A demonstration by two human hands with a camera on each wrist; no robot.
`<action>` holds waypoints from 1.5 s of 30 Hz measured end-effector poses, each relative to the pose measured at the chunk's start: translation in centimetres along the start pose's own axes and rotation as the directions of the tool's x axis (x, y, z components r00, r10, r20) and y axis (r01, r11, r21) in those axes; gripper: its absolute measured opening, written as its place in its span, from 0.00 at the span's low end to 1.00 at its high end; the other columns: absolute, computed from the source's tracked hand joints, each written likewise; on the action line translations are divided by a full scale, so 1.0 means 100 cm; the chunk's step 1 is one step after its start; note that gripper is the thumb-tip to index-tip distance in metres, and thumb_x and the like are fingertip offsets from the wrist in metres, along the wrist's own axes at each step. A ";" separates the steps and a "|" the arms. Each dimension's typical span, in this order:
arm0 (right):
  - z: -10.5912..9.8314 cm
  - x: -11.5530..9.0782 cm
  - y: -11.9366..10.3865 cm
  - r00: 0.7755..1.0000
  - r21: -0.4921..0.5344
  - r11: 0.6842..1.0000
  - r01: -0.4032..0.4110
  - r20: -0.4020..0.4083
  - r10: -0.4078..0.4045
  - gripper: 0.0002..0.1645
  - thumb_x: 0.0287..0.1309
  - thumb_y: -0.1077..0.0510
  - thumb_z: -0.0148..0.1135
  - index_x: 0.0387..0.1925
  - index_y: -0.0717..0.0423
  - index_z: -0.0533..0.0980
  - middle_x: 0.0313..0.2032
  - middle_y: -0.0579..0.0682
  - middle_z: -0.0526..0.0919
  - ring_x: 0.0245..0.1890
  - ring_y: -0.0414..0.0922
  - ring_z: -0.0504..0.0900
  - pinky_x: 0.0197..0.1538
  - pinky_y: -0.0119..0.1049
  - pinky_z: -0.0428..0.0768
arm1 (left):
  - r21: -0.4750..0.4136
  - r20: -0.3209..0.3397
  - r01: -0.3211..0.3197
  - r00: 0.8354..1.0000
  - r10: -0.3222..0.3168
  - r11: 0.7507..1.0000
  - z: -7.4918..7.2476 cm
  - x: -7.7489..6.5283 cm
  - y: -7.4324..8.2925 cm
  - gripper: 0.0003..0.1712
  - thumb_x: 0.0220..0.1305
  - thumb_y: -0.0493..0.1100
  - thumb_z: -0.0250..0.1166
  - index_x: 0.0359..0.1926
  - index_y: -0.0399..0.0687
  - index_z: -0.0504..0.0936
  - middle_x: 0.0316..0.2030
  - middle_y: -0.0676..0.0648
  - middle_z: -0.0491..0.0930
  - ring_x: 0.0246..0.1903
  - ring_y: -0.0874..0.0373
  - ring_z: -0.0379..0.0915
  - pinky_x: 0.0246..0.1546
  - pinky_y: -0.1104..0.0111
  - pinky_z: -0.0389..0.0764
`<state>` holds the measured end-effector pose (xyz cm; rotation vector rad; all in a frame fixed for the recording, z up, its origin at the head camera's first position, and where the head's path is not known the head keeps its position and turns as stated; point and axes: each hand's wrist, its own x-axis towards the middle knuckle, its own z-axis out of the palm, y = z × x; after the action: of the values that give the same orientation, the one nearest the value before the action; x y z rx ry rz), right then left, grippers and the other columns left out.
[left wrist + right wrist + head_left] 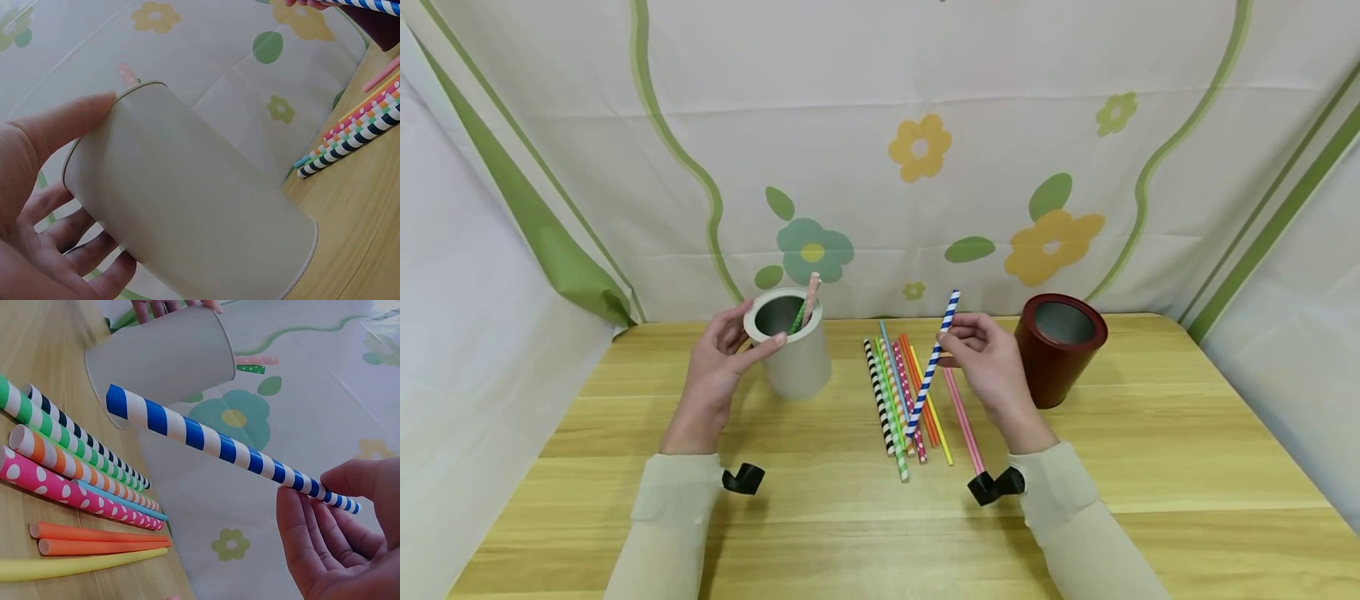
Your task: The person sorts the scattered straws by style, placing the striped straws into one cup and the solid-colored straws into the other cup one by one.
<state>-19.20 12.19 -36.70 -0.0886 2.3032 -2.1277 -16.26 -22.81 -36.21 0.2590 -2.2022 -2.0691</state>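
My left hand (718,367) grips a white cylindrical can (801,367) by its top, thumb at the rim and fingers around the side. A pale pink straw (811,298) and a green dotted straw (251,369) stick out of that can. Between thumb and fingers, my right hand (988,362) pinches a blue-and-white striped paper straw (206,439) near one end. It slants over a loose row of straws on the table, among them a black-and-white striped straw (878,396), a pink dotted straw (69,492) and a yellow straw (938,425).
A dark red can (1048,367) with an open top stands right of my right hand. Pink straws (962,421) lie apart from the row, toward my right wrist. Behind the wooden table (850,533) hangs a flowered curtain (842,150).
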 end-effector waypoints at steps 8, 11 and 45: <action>0.000 -0.001 -0.001 1.000 0.021 1.000 0.004 -0.016 -0.004 0.19 0.75 0.61 0.66 0.62 0.62 0.76 0.49 0.55 0.85 0.43 0.41 0.90 0.50 0.39 0.93 | -0.005 -0.017 0.001 1.000 -0.001 1.000 0.002 0.000 0.002 0.48 0.66 0.42 0.79 0.82 0.58 0.66 0.80 0.52 0.68 0.77 0.55 0.65 0.68 0.78 0.77; 0.003 -0.003 -0.005 0.999 0.054 0.998 0.013 -0.040 -0.011 0.18 0.75 0.60 0.66 0.62 0.62 0.76 0.50 0.55 0.85 0.43 0.41 0.89 0.49 0.35 0.93 | -0.018 -0.027 -0.004 1.000 0.003 1.000 0.002 -0.001 0.003 0.48 0.65 0.41 0.79 0.81 0.55 0.67 0.80 0.49 0.69 0.79 0.54 0.64 0.79 0.69 0.71; 0.113 0.029 -0.068 0.946 0.305 0.897 0.320 -0.148 -0.287 0.12 0.70 0.67 0.68 0.51 0.65 0.77 0.45 0.55 0.84 0.42 0.42 0.87 0.54 0.39 0.93 | -0.076 0.009 -0.046 0.999 0.047 0.996 0.005 0.002 0.000 0.49 0.66 0.35 0.77 0.82 0.46 0.61 0.83 0.45 0.63 0.84 0.53 0.55 0.86 0.61 0.57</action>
<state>-21.37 0.30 -30.77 -0.3721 2.0601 -2.6962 -16.60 -22.35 -36.24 0.1879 -2.1091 -2.1286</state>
